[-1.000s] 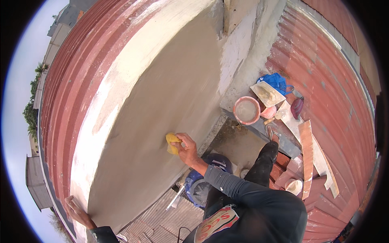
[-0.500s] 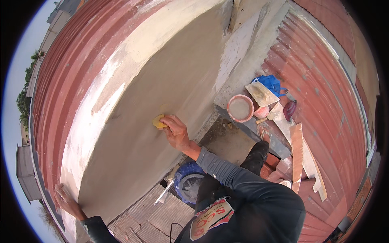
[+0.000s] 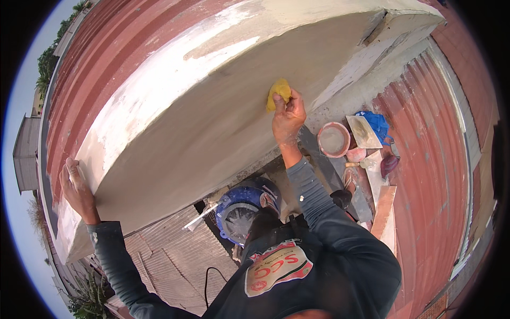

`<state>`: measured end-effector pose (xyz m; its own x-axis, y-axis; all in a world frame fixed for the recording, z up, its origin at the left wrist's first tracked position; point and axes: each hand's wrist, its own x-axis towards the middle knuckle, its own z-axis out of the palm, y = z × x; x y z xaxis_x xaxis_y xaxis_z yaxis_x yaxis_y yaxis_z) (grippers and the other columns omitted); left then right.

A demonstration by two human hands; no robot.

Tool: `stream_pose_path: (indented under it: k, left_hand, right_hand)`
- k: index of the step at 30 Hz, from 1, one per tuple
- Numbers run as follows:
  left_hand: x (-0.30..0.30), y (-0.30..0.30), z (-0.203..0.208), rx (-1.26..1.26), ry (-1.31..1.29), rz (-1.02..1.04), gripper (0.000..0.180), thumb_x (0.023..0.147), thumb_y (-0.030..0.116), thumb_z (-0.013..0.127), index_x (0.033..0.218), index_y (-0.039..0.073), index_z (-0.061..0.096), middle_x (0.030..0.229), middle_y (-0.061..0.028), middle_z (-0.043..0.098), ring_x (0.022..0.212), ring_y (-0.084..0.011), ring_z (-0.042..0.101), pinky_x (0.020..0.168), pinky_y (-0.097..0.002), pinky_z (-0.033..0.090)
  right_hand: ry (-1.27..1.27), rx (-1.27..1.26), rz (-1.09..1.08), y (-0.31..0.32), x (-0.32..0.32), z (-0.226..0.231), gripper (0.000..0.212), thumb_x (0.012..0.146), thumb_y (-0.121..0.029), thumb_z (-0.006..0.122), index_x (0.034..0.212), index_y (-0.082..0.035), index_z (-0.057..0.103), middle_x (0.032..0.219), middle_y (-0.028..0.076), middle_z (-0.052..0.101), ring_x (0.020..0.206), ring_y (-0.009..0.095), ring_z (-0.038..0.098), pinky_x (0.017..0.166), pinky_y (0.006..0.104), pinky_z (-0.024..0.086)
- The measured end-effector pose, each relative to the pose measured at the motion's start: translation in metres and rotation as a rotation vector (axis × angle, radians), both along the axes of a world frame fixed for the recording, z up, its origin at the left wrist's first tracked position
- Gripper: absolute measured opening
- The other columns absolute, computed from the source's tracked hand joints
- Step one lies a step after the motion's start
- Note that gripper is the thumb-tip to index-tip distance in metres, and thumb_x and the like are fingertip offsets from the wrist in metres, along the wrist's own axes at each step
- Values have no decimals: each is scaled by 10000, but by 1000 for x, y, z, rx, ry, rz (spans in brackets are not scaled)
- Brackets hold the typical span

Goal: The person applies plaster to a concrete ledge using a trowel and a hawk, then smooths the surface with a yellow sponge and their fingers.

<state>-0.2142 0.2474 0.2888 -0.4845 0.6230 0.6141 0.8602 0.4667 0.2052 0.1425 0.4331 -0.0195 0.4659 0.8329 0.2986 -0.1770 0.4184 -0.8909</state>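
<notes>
My right hand [image 3: 288, 118] pinches a yellow sponge [image 3: 278, 94] against the grey-brown plastered wall face [image 3: 223, 122]. The plaster near the sponge looks smooth, with darker streaks beside it. Farther left, my left hand [image 3: 79, 189] rests on the pale top edge of the wall [image 3: 122, 117], its fingers stretched out where the edge meets the red roofing. Nothing shows in that hand.
Below the wall stands a blue tub [image 3: 224, 212] with a grey inside, above corrugated sheeting [image 3: 180, 260]. To the right, a round bucket of grey mix [image 3: 333, 140], a plastering float [image 3: 364, 132], a blue bag [image 3: 378, 125] and a plank [image 3: 383, 210] lie by the red roof [image 3: 425, 170].
My right hand has moved the sponge up and to the right along the wall. My left hand appears higher on the wall edge, and the whole view has shifted.
</notes>
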Motion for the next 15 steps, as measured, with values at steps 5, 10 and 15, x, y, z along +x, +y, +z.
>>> stream_pose_path:
  k: [5,10,15]
  left_hand:
    - [3,-6,1,3,-16,-38,582,1017,509,479,1055,-28,698,1056,-161,679,1018,-290,625,925,-381,447]
    - [3,-8,0,20,10,-4,582,1017,514,466,1041,-13,710,1043,-171,685,1004,-309,631,917,-390,449]
    - [4,-6,-3,-29,14,46,602,1010,549,459,1065,3,707,1087,-152,697,1054,-284,630,967,-364,431]
  right_hand:
    - [-287,160,459,-149,-135,-10,325,761,86,693,1054,-43,636,1022,168,635,955,365,639,804,417,544]
    - [5,-86,269,-96,-54,-5,220,921,-106,711,1079,4,604,1025,100,645,914,197,623,783,347,532]
    - [112,-146,93,-48,-48,12,225,958,-90,668,1125,23,567,1041,73,628,914,141,591,786,299,516]
